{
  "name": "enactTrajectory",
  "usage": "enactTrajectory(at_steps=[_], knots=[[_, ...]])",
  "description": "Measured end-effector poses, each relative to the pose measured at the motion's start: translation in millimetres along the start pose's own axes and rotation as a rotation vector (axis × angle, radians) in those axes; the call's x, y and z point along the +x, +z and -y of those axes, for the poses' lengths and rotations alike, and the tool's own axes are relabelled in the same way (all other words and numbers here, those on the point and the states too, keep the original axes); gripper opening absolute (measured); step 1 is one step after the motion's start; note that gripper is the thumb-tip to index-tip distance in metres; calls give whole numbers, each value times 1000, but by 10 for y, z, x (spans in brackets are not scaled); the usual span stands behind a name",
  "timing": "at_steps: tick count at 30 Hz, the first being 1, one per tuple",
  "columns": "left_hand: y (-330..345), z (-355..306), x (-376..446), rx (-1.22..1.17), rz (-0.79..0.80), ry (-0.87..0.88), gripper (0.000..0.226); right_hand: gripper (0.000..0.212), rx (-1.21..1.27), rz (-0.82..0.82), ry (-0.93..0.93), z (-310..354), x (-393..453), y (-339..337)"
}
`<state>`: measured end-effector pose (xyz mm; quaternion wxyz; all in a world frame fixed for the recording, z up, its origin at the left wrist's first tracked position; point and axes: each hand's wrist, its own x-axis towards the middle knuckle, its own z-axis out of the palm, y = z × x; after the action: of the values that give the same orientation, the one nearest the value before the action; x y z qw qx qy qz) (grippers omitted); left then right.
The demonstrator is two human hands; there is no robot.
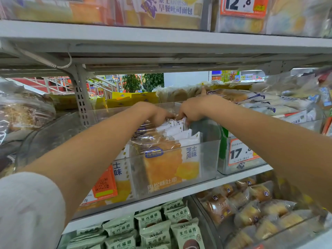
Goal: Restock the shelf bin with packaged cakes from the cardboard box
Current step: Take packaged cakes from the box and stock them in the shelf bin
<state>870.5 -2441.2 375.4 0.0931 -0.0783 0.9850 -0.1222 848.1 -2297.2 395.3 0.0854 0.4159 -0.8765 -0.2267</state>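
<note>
Cakes (172, 164) in clear wrappers stand on edge in a row inside the clear bin (210, 155) on the middle shelf, the front one pressed against the bin's front wall. Below the bin you have green packets (154, 230) and a tub of small buns (251, 209). Just right of the bin hangs a price tag (240, 153). Toward the bin's back, your left hand (158, 114) and right hand (192, 108) meet over the rearmost packs, fingers curled down into their top edges; whether either actually grips a pack, you cannot tell from here.
</note>
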Motion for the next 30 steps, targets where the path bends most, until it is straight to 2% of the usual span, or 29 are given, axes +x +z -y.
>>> enactTrajectory(at_steps=[3, 5, 6, 9, 11, 14, 16, 18, 20, 22, 26, 30], knots=[[-31, -34, -117, -13, 10, -27, 68, 56, 5, -13, 14, 48, -59, 7], [-50, -82, -237, -50, -45, -37, 59, 67, 106, -142, 23, 74, -169, 35], [-55, -114, -316, -90, -133, -20, 53, 67, 160, -231, 16, 84, -260, 38], [-57, -293, -722, -334, -570, 38, 40, 51, 305, -527, -17, 66, -637, 27], [-18, -425, -1063, -396, -769, 80, 38, 46, 495, -690, -18, 50, -889, 48], [184, -653, -1587, -284, -1001, 151, 35, 41, 816, -827, -11, 234, -1264, 183], [432, -840, -1914, -169, -1181, 273, 30, 40, 1030, -902, -5, 501, -1571, 366], [822, -1031, -2206, -88, -1269, 399, 27, 38, 1268, -954, 27, 838, -1911, 653], [1345, -1220, -2445, -79, -1245, 449, 23, 37, 1416, -949, 83, 1224, -2211, 1088], [1966, -1394, -2635, -109, -1116, 462, 20, 39, 1476, -835, 123, 1622, -2440, 1618], [3195, -1720, -2954, -216, -740, 333, 17, 39, 1381, -405, 99, 2332, -2800, 2576], [4270, -2001, -3263, -350, -263, 18, 25, 21, 1206, 123, -10, 2868, -3083, 3277]])
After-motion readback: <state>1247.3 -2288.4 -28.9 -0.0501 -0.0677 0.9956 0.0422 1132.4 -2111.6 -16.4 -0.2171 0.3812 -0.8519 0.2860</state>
